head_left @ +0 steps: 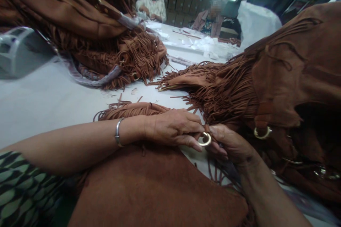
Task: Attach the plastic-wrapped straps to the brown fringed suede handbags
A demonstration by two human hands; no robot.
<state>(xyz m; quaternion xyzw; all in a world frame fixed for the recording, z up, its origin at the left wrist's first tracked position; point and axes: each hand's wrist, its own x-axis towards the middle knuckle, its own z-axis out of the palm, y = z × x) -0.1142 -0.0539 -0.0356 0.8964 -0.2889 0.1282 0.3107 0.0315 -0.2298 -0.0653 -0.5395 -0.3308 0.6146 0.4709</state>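
Observation:
A brown suede fringed bag (149, 184) lies across the front, its plain panel towards me. Above it my left hand (173, 127), with a silver bangle at the wrist, pinches a gold ring (205, 139), thumb along the ring's left side. Facing it, my right hand (229, 142) closes its thumb and fingers on a short brown leather tab (206, 128) that carries the ring. Part of the tab is hidden between the fingers. Brown fringe (133, 111) shows behind my left wrist.
Fringed brown bags are heaped at the left (87, 35) and right (293, 71), with gold rings on them. Plastic-wrapped handles (93, 78) reach onto the white table (23, 103). Two people (151, 5) sit across it, near white scraps (207, 44) and a white bag (257, 21).

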